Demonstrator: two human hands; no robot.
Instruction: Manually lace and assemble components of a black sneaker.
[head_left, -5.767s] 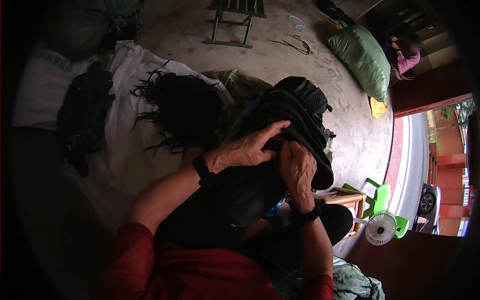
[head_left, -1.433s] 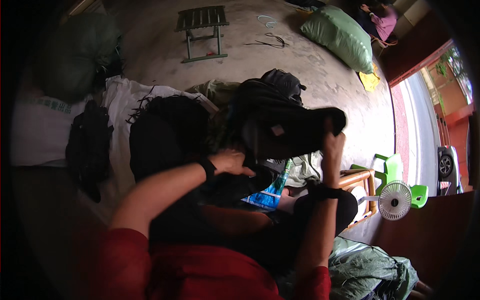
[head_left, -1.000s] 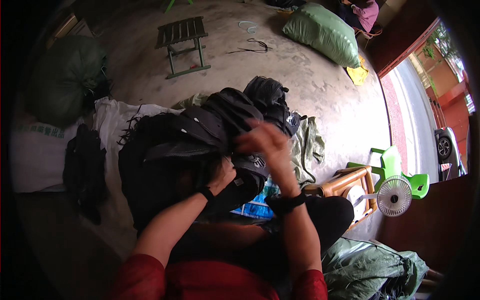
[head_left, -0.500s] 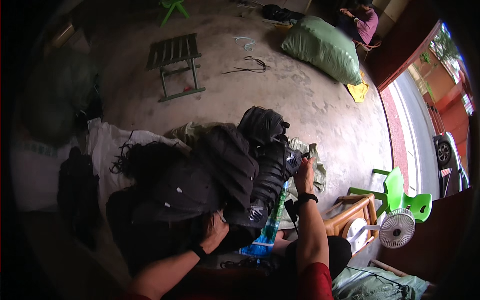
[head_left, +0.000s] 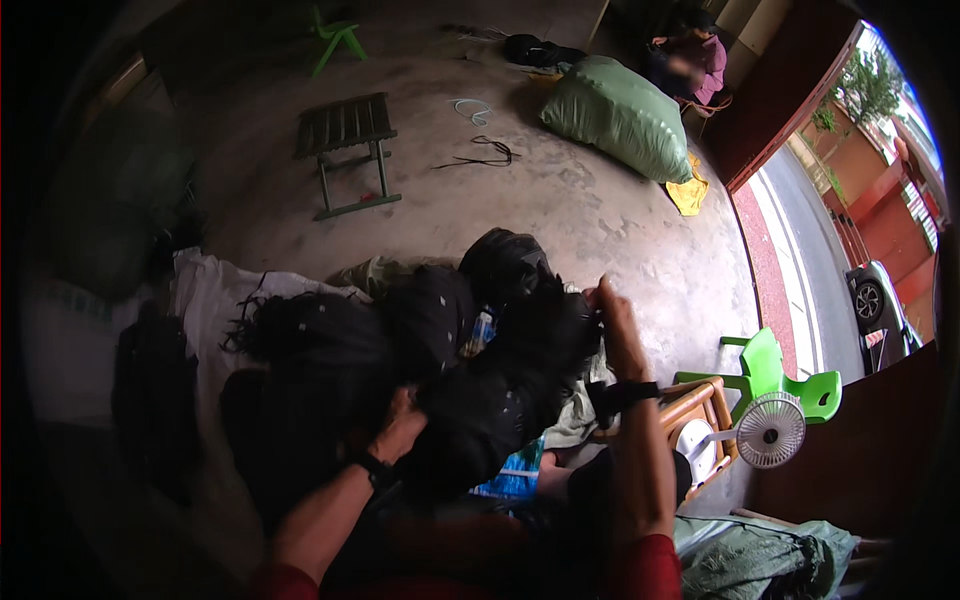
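Note:
A long bundle of black caps (head_left: pixel 505 385), nested in one another, lies slantwise across my lap, blurred by motion. My left hand (head_left: pixel 402 428) grips its near left end, the fingertips partly hidden behind the dark cloth. At the far right end my right hand (head_left: pixel 612 305) is closed on the edge of the same bundle. More black caps (head_left: pixel 330 335) are heaped to the left, with small pale marks on them. Another rounded black cap stack (head_left: pixel 503 260) sits just beyond the bundle. Part of a blue printed bag (head_left: pixel 515 470) shows underneath.
Beyond, a slatted folding stool (head_left: pixel 345 125) stands on the concrete floor. A bulging green sack (head_left: pixel 620 115) lies near a seated person (head_left: pixel 700 65). To the right are a green chair (head_left: pixel 765 375), a wooden stool (head_left: pixel 705 405) and a white fan (head_left: pixel 770 430). White sacking (head_left: pixel 215 290) is left.
The cap bundle has swung and turned in my hands, showing its side less sharply. My left hand has shifted left and up; the right has risen slightly. The whole view has tilted a little.

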